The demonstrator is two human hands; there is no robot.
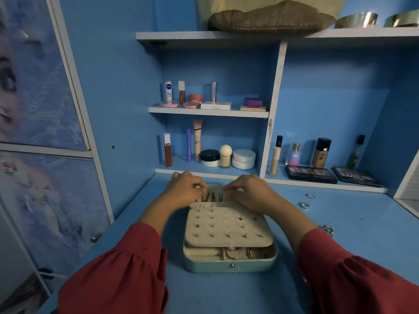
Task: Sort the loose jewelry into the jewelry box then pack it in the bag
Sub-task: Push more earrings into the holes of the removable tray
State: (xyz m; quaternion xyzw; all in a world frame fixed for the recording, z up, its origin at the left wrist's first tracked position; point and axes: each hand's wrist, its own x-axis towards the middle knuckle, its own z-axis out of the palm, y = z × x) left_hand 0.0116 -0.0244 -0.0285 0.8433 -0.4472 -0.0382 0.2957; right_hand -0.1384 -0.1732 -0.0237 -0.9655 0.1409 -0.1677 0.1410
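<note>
Teal-shelled, the jewelry box (230,260) lay open on the blue desk (340,245), its cream stud panel (227,225) folded toward the person, probably to expose the far section. There the left hand (184,189) and right hand (248,191) worked with fingertips pinched; what they held was too small to tell. Two loose rings (306,201) waited right of the box, with room around them.

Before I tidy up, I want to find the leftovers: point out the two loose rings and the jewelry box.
nearer ring (304,205), head view, on its band.
farther ring (309,196), head view, on its band.
jewelry box (229,266), head view, on its teal front wall.
</note>
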